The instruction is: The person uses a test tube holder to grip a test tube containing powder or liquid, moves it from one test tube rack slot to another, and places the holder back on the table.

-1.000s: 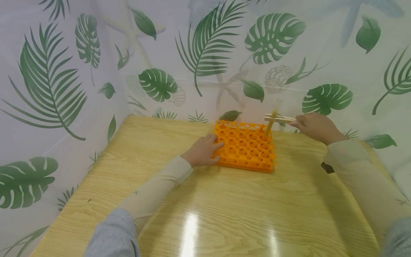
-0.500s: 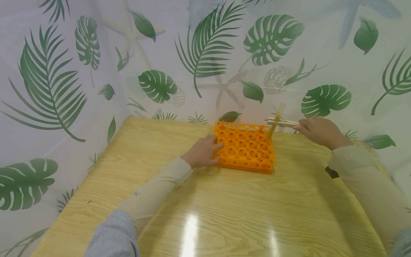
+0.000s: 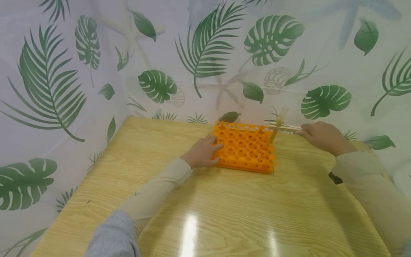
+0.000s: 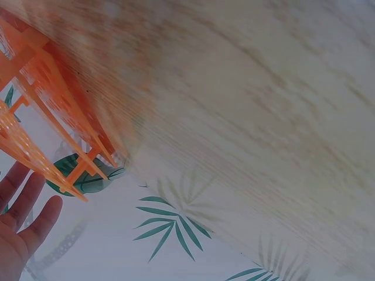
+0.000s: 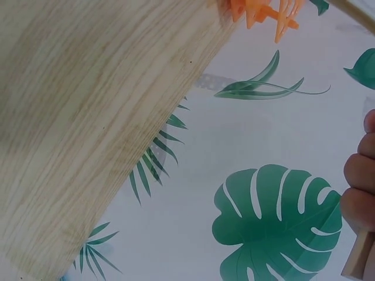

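An orange test tube rack (image 3: 242,144) with rows of round holes sits at the back of the table. My left hand (image 3: 203,151) touches its left end with spread fingers; in the left wrist view, the hand (image 4: 23,225) shows fairly straight fingers beside the rack (image 4: 55,96). My right hand (image 3: 324,136) grips a wooden test tube clamp (image 3: 289,128). Pinched at the clamp's far end is a tilted test tube (image 3: 281,117) with yellowish contents. Its lower end overlaps the rack's right back corner; I cannot tell whether it is inside a hole. Curled fingers (image 5: 358,175) surround the clamp handle (image 5: 357,257) in the right wrist view.
The wood-grain table (image 3: 205,207) reaches back to a leaf-patterned wall covering (image 3: 205,53), close behind the rack. A small dark object (image 3: 336,177) shows by the right sleeve's cuff.
My right hand, the clamp and the test tube have shifted a little right and downward beside the rack's right end. The left hand and the rack have stayed put.
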Action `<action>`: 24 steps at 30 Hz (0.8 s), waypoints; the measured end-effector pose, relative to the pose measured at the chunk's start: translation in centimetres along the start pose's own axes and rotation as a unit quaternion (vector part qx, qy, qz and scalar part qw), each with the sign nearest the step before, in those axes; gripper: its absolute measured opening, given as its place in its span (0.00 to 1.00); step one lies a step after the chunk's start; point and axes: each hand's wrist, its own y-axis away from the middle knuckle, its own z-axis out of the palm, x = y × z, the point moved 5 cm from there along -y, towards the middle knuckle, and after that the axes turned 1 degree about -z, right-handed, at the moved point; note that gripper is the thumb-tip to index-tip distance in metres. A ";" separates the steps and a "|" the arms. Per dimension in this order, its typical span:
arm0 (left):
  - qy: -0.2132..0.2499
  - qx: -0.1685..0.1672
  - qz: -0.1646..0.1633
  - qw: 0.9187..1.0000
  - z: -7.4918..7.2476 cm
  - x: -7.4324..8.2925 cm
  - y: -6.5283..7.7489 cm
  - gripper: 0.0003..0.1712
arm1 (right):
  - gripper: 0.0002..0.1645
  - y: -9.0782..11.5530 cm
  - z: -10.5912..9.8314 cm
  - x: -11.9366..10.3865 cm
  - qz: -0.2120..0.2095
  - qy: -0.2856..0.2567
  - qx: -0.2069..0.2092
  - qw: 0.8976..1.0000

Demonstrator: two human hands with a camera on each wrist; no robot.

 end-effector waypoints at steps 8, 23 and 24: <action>0.006 -0.004 -0.007 1.000 0.2 -0.1 -0.1 0.24 | 0.21 0.8 0.0 -0.3 0.008 -0.011 0.000 1.000; 0.001 0.000 -0.003 1.000 0.1 0.0 0.0 0.24 | 0.28 2.0 0.4 -1.1 0.013 -0.019 -0.041 0.999; 0.001 -0.001 -0.003 1.000 0.1 0.0 0.0 0.24 | 0.28 2.1 0.4 -1.1 0.013 -0.019 -0.040 0.999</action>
